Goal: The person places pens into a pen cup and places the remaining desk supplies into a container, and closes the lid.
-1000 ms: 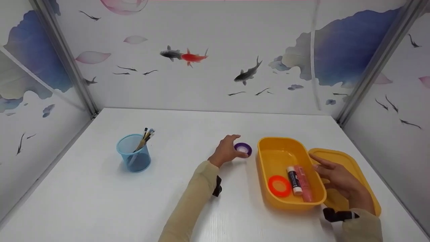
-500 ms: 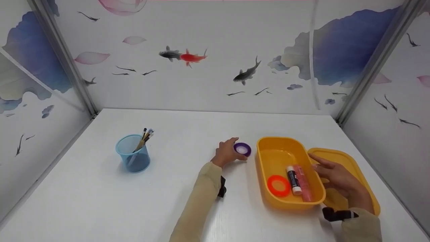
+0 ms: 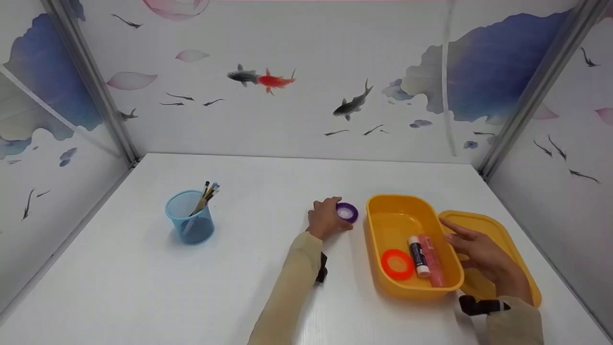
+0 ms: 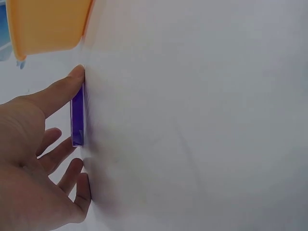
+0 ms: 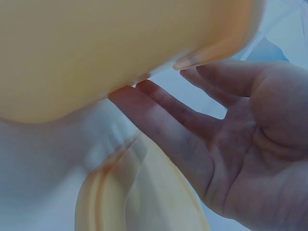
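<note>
In the head view my left hand (image 3: 326,219) is on the white table, its thumb and fingers curled round a purple tape roll (image 3: 354,211) that lies flat. The left wrist view has the thumb tip at one end of the roll's purple edge (image 4: 77,118) and fingers at the other. My right hand (image 3: 486,256) has its fingers extended against the right side of a yellow box (image 3: 395,221). Up close in the right wrist view, the fingertips (image 5: 120,94) touch the box wall. Inside the box lie an orange tape roll (image 3: 386,265), a glue stick (image 3: 419,257) and a pink tube (image 3: 433,263).
The yellow lid (image 3: 484,225) lies to the right of the box, partly under my right hand. Over on the left stands a blue mesh pen cup (image 3: 196,230) with several brushes (image 3: 205,199). Patterned walls (image 3: 287,124) enclose the table (image 3: 268,191) at the back and sides.
My left hand has drawn closer round the purple tape roll, with its forearm swinging a little to the right. The right hand and the box look the same.
</note>
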Tool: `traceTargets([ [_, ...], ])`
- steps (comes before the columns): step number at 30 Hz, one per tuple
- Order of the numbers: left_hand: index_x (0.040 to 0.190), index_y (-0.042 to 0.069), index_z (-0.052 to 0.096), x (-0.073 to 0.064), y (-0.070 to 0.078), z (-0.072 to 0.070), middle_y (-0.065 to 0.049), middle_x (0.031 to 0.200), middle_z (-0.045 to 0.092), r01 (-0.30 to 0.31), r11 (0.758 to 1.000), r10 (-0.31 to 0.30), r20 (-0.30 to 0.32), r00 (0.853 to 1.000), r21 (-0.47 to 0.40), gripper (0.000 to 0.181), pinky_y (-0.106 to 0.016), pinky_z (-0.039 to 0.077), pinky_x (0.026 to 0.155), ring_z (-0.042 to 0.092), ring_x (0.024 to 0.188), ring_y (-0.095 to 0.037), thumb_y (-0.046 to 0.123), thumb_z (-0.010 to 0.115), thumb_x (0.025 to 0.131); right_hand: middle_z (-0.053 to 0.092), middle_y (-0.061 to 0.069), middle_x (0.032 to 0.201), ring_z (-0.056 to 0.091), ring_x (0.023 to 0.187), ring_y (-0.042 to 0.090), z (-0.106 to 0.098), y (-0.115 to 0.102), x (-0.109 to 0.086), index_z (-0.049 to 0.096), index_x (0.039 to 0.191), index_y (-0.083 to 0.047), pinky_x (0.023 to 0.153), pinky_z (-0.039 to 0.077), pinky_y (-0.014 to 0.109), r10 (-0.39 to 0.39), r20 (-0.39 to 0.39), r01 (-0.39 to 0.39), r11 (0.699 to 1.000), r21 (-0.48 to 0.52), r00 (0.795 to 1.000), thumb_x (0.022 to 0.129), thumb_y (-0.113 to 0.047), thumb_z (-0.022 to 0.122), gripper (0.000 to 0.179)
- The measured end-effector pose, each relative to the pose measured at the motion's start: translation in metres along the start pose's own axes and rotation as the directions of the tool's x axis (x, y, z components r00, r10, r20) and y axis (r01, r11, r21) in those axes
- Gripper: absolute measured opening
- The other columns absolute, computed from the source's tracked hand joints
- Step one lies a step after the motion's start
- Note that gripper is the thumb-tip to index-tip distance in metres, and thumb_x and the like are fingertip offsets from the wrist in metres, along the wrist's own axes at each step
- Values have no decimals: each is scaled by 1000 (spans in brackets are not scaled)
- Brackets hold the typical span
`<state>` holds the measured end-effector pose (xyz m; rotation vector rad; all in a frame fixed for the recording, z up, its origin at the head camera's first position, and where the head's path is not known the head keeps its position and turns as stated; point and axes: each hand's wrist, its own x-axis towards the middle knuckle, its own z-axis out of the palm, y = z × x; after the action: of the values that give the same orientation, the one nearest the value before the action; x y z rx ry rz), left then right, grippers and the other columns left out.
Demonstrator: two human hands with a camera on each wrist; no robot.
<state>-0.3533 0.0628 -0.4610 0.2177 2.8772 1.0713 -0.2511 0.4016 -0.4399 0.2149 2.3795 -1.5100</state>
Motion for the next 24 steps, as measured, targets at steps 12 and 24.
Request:
traceTargets([
  [12,141,11,54,0,3,1,-9,140,60,10,999,-12,-42,999,-46,72,-50,40,113,49,128,-30,26,86,78,17,16,168,43,141,40,-1,-2,-1,19,159,-35,103,55,47,20,-5,-20,1000,6,1000,100,-54,51,70],
  [24,145,6,49,2,-5,-24,-14,143,58,12,993,-10,20,1000,-121,79,-45,42,117,51,135,-31,26,86,78,18,18,167,43,141,42,2,-1,-1,19,159,-33,101,55,49,-9,-16,9,1000,-14,1000,98,-55,52,73],
])
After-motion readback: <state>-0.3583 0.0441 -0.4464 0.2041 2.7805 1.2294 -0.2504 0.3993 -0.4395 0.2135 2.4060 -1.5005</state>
